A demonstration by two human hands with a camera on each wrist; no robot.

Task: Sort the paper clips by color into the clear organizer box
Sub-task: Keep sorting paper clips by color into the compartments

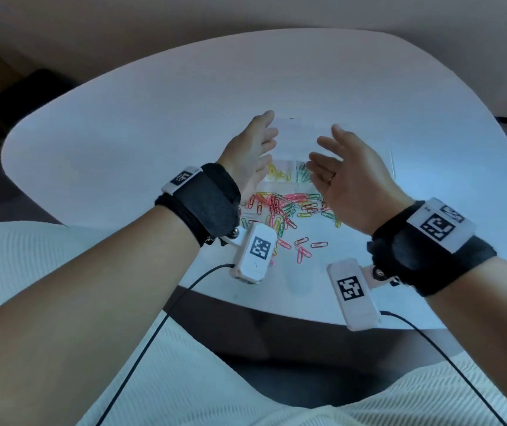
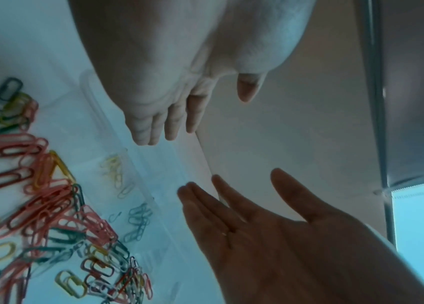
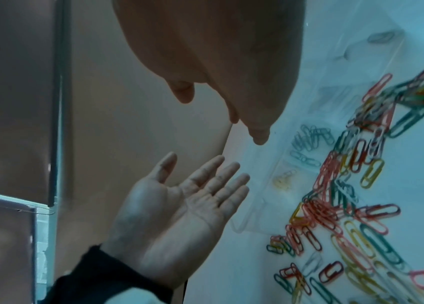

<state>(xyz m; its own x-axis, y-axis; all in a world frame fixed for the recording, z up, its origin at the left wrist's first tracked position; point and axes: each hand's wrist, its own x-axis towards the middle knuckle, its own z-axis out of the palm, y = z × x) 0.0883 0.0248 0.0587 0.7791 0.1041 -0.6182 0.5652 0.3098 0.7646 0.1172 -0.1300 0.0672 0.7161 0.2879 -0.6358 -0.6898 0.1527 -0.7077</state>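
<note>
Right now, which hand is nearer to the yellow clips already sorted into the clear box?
Left. The left hand hovers open right beside the yellow clips in the clear box; the right hand hovers open farther over, past the green clips.

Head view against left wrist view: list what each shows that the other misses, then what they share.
Only the head view shows the black wrist straps, the white tagged wrist cameras and the whole rounded white table. Only the left wrist view shows the right hand's palm side and a bright window. Both show the open left hand, the loose pile of coloured paper clips and the clear plastic organizer box holding yellow clips.
</note>
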